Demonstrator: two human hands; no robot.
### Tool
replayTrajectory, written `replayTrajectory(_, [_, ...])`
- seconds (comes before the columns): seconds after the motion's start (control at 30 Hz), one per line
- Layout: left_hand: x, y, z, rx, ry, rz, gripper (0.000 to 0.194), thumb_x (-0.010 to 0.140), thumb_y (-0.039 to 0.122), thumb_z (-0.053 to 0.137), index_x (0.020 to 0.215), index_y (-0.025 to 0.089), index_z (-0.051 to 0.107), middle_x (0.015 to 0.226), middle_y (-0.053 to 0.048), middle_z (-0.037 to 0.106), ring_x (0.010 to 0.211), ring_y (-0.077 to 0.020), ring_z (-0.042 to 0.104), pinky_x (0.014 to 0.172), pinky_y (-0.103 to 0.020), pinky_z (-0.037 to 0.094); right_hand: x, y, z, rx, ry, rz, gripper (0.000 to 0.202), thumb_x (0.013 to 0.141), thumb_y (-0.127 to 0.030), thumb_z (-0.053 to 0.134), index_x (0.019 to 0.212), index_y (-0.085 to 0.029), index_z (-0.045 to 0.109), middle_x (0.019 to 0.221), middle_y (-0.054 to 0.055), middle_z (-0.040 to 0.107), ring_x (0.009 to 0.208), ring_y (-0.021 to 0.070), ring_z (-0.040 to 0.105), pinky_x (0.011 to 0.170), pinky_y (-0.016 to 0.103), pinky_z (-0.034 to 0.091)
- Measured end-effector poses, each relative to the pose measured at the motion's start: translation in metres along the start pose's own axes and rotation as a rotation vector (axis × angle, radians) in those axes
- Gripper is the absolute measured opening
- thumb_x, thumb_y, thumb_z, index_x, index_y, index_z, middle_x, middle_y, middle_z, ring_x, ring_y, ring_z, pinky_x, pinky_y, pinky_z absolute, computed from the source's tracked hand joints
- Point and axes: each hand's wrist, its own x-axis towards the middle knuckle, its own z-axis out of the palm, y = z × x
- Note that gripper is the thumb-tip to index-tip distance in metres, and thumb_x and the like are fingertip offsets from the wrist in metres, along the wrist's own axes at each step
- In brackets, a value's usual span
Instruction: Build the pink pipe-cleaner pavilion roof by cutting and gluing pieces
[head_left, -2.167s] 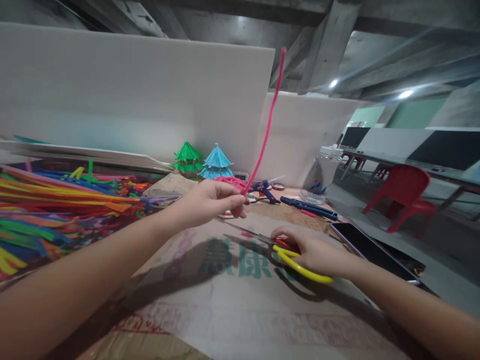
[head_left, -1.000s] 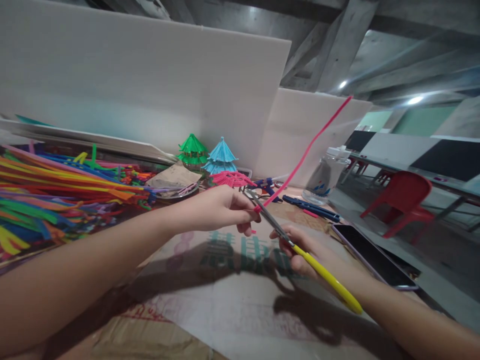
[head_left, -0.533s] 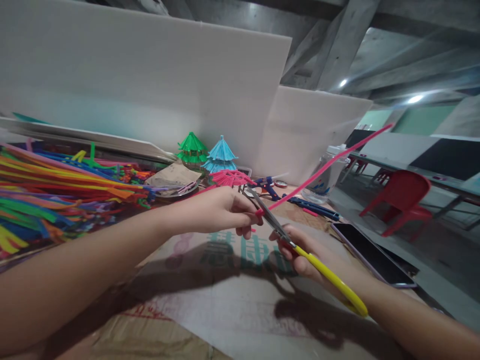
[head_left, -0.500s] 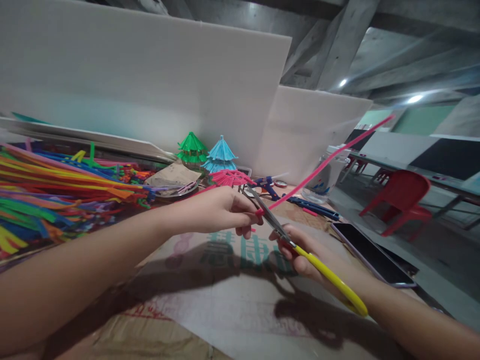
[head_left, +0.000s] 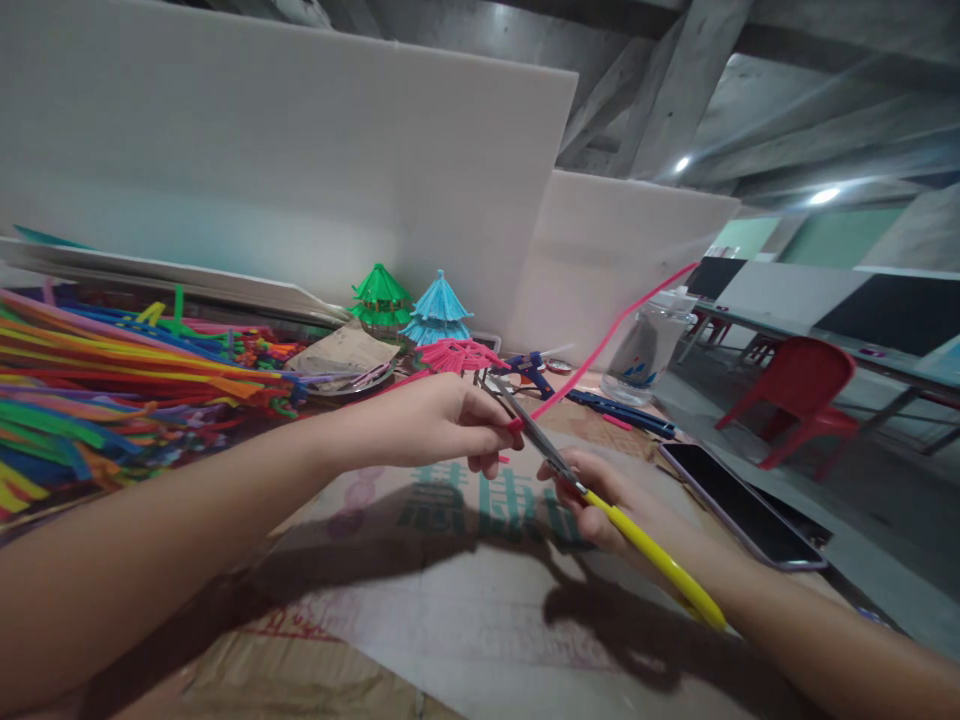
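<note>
My left hand (head_left: 454, 425) pinches the short end of a red-pink pipe cleaner (head_left: 600, 348). Its long part slants up to the right beyond the scissor blades and curves. In my right hand (head_left: 600, 490) are yellow-handled scissors (head_left: 654, 560), their nearly closed blades across the pipe cleaner right beside my left fingertips. Whether the strand is cut through cannot be made out. Just behind my left hand sits a pink pleated roof-shaped piece (head_left: 461, 354). A green pagoda-like model (head_left: 380, 296) and a light blue one (head_left: 439, 308) stand farther back.
Many coloured pipe cleaners (head_left: 112, 350) lie piled at the left. A glue gun (head_left: 525, 365), dark blue pliers-like tool (head_left: 622, 408) and clear plastic container (head_left: 649, 345) are behind my hands. A phone (head_left: 739, 500) lies at right; white boards (head_left: 300, 160) stand behind. A red chair (head_left: 799, 395) is beyond.
The scissor blades have come closer together on the pipe cleaner. Its long part has bent, and the free end has dropped down and to the left. My left hand is almost still.
</note>
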Motion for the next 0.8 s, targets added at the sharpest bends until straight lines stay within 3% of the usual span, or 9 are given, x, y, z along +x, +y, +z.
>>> replayTrajectory(0.23, [0.001, -0.001, -0.001, 0.023, -0.009, -0.004, 0.023, 0.087, 0.020, 0.053, 0.097, 0.015, 0.073, 0.072, -0.001, 0.073, 0.070, -0.0126, 0.069, 0.068, -0.020, 0.050, 0.002, -0.004, -0.001, -0.089, 0.048, -0.043, 0.063, 0.079, -0.082, 0.044, 0.086, -0.021, 0.057, 0.082, 0.005, 0.059, 0.071, 0.0186, 0.051, 0.060, 0.030, 0.045])
replayTrajectory(0.43, [0.001, -0.004, -0.005, 0.141, 0.008, -0.006, 0.031, 0.090, 0.036, 0.054, 0.076, 0.016, 0.073, 0.073, -0.001, 0.073, 0.069, -0.0127, 0.066, 0.067, -0.020, 0.046, 0.003, 0.010, 0.004, 0.023, 0.066, 0.044, 0.055, 0.081, -0.071, 0.052, 0.100, -0.019, 0.057, 0.079, 0.002, 0.058, 0.061, 0.0146, 0.048, 0.052, 0.026, 0.040])
replayTrajectory(0.57, [0.000, -0.008, -0.014, 0.217, -0.045, -0.097, 0.030, 0.089, 0.038, 0.054, 0.077, 0.018, 0.074, 0.075, -0.001, 0.074, 0.071, -0.0132, 0.066, 0.066, -0.020, 0.044, 0.010, 0.027, -0.004, -0.089, 0.140, 0.117, 0.044, 0.085, -0.056, 0.055, 0.106, -0.017, 0.058, 0.079, 0.002, 0.060, 0.062, 0.0148, 0.052, 0.056, 0.027, 0.043])
replayTrajectory(0.6, [0.001, -0.010, -0.017, 0.277, -0.029, -0.134, 0.031, 0.088, 0.039, 0.054, 0.078, 0.019, 0.074, 0.075, -0.001, 0.074, 0.070, -0.0137, 0.066, 0.064, -0.021, 0.043, 0.013, 0.031, -0.008, -0.138, 0.166, 0.119, 0.042, 0.086, -0.053, 0.055, 0.108, -0.017, 0.059, 0.084, 0.004, 0.063, 0.068, 0.0168, 0.056, 0.062, 0.029, 0.046])
replayTrajectory(0.67, [0.002, -0.017, -0.024, 0.473, 0.121, -0.179, 0.031, 0.086, 0.040, 0.055, 0.077, 0.019, 0.075, 0.074, -0.003, 0.073, 0.066, -0.0148, 0.062, 0.059, -0.023, 0.038, 0.017, 0.039, -0.013, -0.238, 0.195, 0.140, 0.040, 0.086, -0.049, 0.058, 0.110, -0.018, 0.062, 0.094, 0.007, 0.067, 0.081, 0.0212, 0.061, 0.071, 0.033, 0.048])
replayTrajectory(0.73, [0.005, -0.028, -0.028, 0.620, 0.261, -0.139, 0.029, 0.085, 0.037, 0.055, 0.079, 0.017, 0.075, 0.075, -0.005, 0.073, 0.066, -0.0159, 0.060, 0.058, -0.024, 0.035, 0.019, 0.044, -0.015, -0.336, 0.175, 0.167, 0.038, 0.084, -0.046, 0.062, 0.112, -0.020, 0.065, 0.100, 0.007, 0.069, 0.087, 0.0237, 0.063, 0.075, 0.034, 0.049])
replayTrajectory(0.8, [0.011, -0.041, -0.029, 0.704, 0.292, -0.146, 0.028, 0.085, 0.032, 0.053, 0.080, 0.017, 0.075, 0.075, -0.007, 0.073, 0.067, -0.0168, 0.060, 0.059, -0.025, 0.034, 0.019, 0.048, -0.012, -0.406, 0.110, 0.152, 0.039, 0.082, -0.041, 0.067, 0.116, -0.022, 0.066, 0.105, 0.006, 0.070, 0.092, 0.0250, 0.063, 0.078, 0.036, 0.049])
